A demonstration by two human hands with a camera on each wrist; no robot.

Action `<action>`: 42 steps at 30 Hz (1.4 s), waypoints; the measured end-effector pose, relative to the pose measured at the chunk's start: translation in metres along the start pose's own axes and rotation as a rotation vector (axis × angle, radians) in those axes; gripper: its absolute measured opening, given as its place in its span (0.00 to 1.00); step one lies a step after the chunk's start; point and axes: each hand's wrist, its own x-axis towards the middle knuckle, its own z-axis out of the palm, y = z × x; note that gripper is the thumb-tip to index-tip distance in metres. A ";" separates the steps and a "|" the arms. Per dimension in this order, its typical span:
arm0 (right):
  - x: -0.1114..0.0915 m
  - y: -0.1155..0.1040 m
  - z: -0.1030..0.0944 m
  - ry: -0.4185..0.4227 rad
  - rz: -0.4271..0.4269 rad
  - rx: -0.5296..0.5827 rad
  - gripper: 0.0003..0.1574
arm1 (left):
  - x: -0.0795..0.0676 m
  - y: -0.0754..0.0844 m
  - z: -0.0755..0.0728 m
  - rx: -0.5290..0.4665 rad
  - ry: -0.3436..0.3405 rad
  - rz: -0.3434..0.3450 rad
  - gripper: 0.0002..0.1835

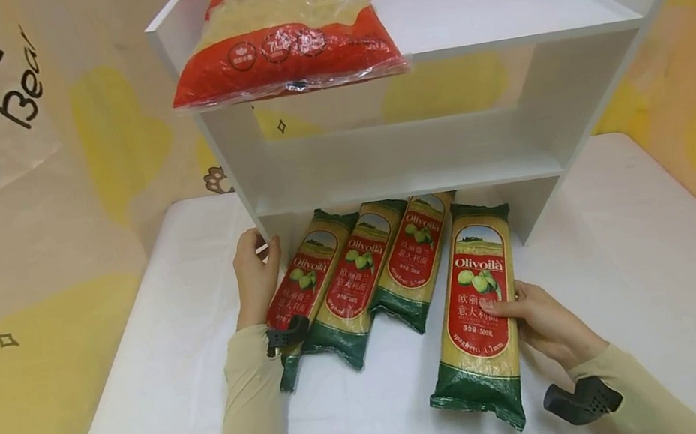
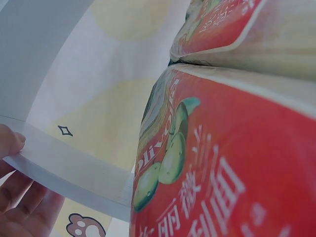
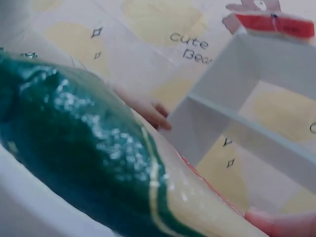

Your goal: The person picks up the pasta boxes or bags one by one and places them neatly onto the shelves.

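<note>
Three packs (image 1: 351,269) are already lying left; the right grip (image 1: 551,321) is holding a fourth (image 1: 474,288), the left grip (image 1: 255,276) pinching the shelf (image 1: 408,162).

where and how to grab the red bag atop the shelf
Probably round the right end of the red bag and under its front edge, coming from front right: that edge juts past the top shelf board, bare board lies to its right, and the left end crowds the side panel. Being wide, it may sag if pinched.

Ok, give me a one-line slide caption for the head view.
Right fingers hold a spaghetti pack while left fingers grip the white shelf's side panel, three more packs side by side between.
</note>
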 end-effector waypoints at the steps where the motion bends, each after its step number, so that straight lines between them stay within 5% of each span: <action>1: -0.003 -0.001 0.000 -0.007 -0.006 -0.011 0.44 | 0.000 0.000 0.000 -0.003 0.000 -0.001 0.10; 23: -0.066 -0.021 0.005 -0.195 -0.147 -0.068 0.42 | -0.001 0.000 0.000 0.011 -0.008 -0.011 0.10; 42: -0.097 -0.036 -0.007 -0.358 -0.210 0.041 0.23 | -0.001 0.004 -0.001 -0.006 -0.007 -0.013 0.10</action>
